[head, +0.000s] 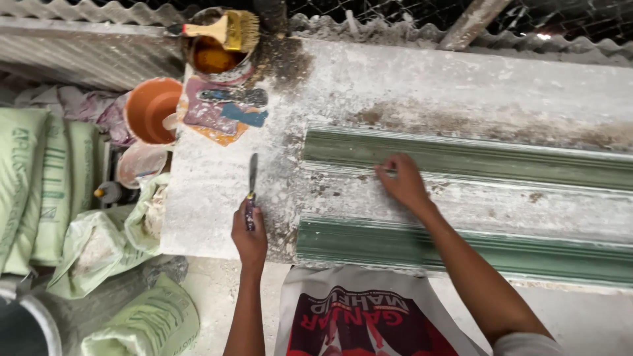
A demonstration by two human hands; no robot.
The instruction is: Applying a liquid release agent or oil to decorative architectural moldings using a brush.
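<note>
My left hand [249, 236] grips a narrow putty knife [252, 181] by its handle, blade pointing away from me over the dusty white workbench [422, 86]. My right hand [403, 180] rests with fingers spread on the far long green moulding form [501, 158], near its left end. A second green moulding form [461, 247] lies parallel along the bench's near edge. Between them runs a whitish plaster strip [527, 204].
At the bench's far left stand a tin of brown liquid [212, 58] with a paintbrush [224, 29] across it, an orange bowl [153, 109] and stained scrapers [234, 97]. Green sacks [39, 184] and plastic bags [99, 247] crowd the floor on the left. Corrugated sheeting [86, 56] is behind.
</note>
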